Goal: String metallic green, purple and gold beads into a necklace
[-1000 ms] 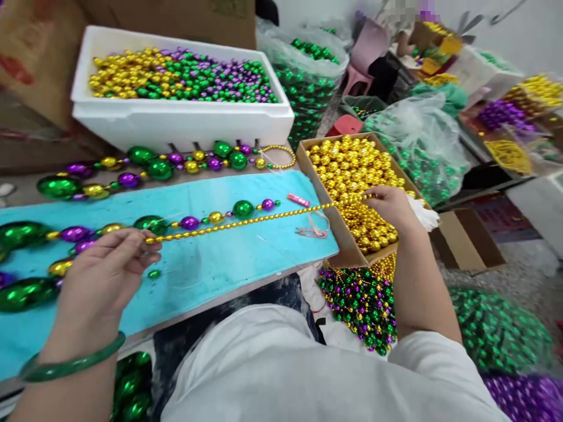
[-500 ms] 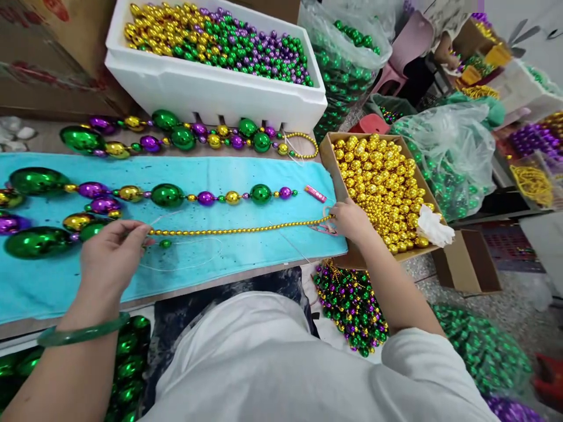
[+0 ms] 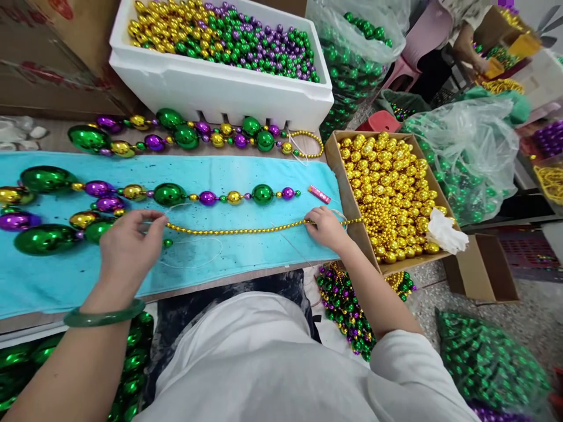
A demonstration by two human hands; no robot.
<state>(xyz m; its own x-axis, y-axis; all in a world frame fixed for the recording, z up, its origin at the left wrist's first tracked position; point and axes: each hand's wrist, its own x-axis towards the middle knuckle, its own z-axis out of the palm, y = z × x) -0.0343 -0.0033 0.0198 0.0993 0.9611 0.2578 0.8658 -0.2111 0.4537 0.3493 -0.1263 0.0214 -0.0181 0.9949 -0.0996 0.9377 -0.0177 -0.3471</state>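
Observation:
A strand of small gold beads (image 3: pixel 241 230) stretches across the turquoise cloth (image 3: pixel 246 252). My left hand (image 3: pixel 129 246), with a green bangle on the wrist, pinches the strand's left end. My right hand (image 3: pixel 325 227) pinches the strand near the cloth's right edge, and the rest runs on into the cardboard box of gold beads (image 3: pixel 389 196). A thin clear thread (image 3: pixel 193 258) loops on the cloth below the strand. A string of large green, purple and gold beads (image 3: pixel 167 193) lies just beyond the strand. A single small green bead (image 3: pixel 168 242) rests by my left hand.
A white foam box of mixed beads (image 3: pixel 220 88) stands at the back, a second big-bead string (image 3: pixel 189 136) before it. A pink tube (image 3: pixel 318 194) lies on the cloth. Bags of green beads (image 3: pixel 453 158) and heaps of necklaces (image 3: pixel 347 305) crowd the floor. Another person (image 3: pixel 466 35) sits at the far right.
My right hand came out of the gold-bead box and moved left along the strand onto the cloth. The strand now lies lower and straighter. My left hand stays pinched on its end.

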